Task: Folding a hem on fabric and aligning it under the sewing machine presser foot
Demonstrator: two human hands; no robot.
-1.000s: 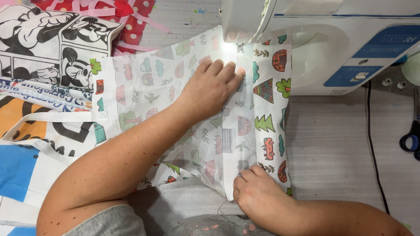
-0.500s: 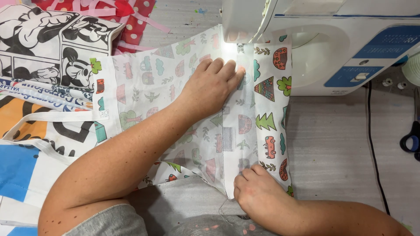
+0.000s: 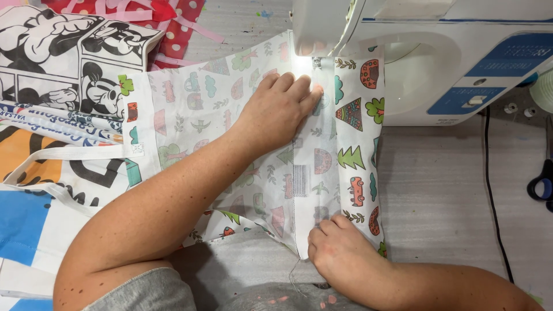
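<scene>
— Both hands are laid on the patterned fabric (image 3: 253, 173). How are they placed?

— The left hand (image 3: 276, 112) is spread flat, fingers together, pressed onto the fabric just in front of the needle area. The right hand (image 3: 337, 250) is curled at the near edge, with the folded hem pinched between thumb and fingers.

— Where is the fabric found?

— It is stretched across the grey surface (image 3: 449, 190), its far end fed under the head of the white sewing machine (image 3: 426, 63), where a lamp is seen shining on it.

— What is seen around it?

— Printed cartoon fabrics (image 3: 63, 63) and a red dotted cloth (image 3: 178, 23) are piled at the left. A black cord (image 3: 489, 184) is run along the right, and blue-handled scissors (image 3: 541, 184) are lain at the right edge.
</scene>
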